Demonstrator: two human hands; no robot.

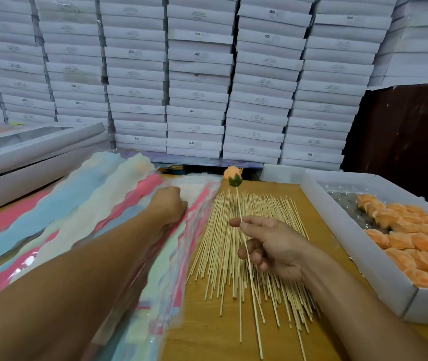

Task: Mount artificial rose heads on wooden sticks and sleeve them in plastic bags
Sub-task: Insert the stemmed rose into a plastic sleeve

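Wooden table [272, 186], left hand [168, 201] outstretched, blurred

An orange rose head [232, 172] with a dark green calyx is seen atop a pale wooden stick [246, 252]. Pale sticks [246, 230] are spread over a honey-brown counter [207, 332]. Plastic bags [82, 212] are banded in pink, blue, cream and mint. Orange rose heads [413, 243] are packed in a white tray [364, 259]; white boxes [197, 74] are stacked behind.

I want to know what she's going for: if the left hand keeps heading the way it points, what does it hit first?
Probably the plastic bags: the left hand already hovers at or on them, though contact is unclear.
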